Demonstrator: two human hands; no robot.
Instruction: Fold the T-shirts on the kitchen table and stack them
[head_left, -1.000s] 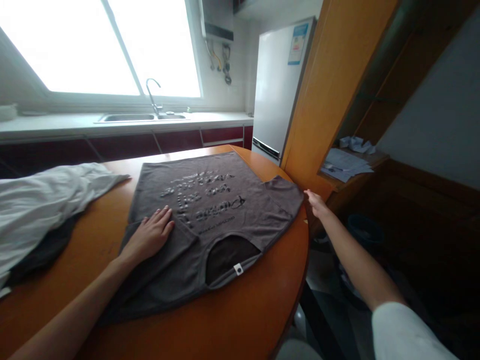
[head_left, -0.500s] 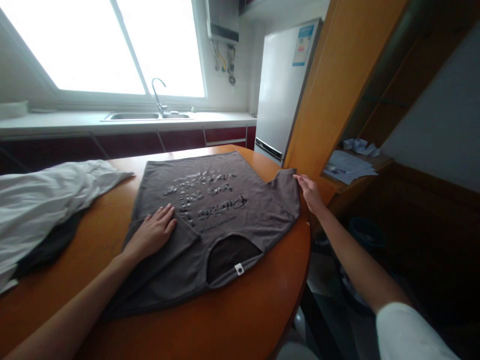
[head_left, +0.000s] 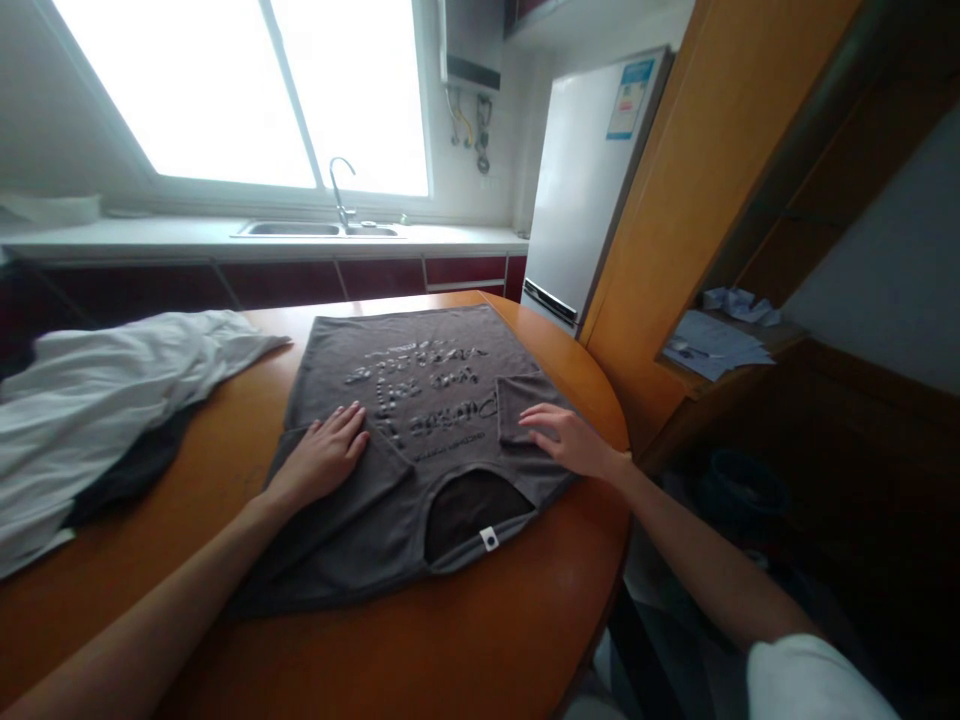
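**Both hands on the dark shirt, sleeves turned inward**

Through my remote view, the left hand (head_left: 322, 455) lies left of centre, palm down on the dark shirt (head_left: 420, 440), its fingers straight and nearly together, gripping nothing that I can see. I take it as a weight that keeps the cloth from sliding. The right hand (head_left: 570, 440), right of centre, is loosely spread, fingers reaching over the turned-in right-hand sleeve (head_left: 517, 390); I see no pinch, and I cannot tell how hard it presses. It probably sits there to keep that flap down.

The left forearm slants up from the lower-left corner, the wrist low; the right one comes in from the lower right, its elbow outside the table edge and its hand angled inward.

The shirt fills the middle of the frame, print up, its neck opening (head_left: 480, 500) toward the bottom, which I judge puts both sleeves within easy reach. The left-hand sleeve (head_left: 379, 480) also lies folded across the front.

Farther out, the wooden table (head_left: 525, 620) carries a white garment (head_left: 150, 350) over dark cloth (head_left: 135, 470) at the left, apart from the shirt. A fridge (head_left: 585, 180) stands upper right.
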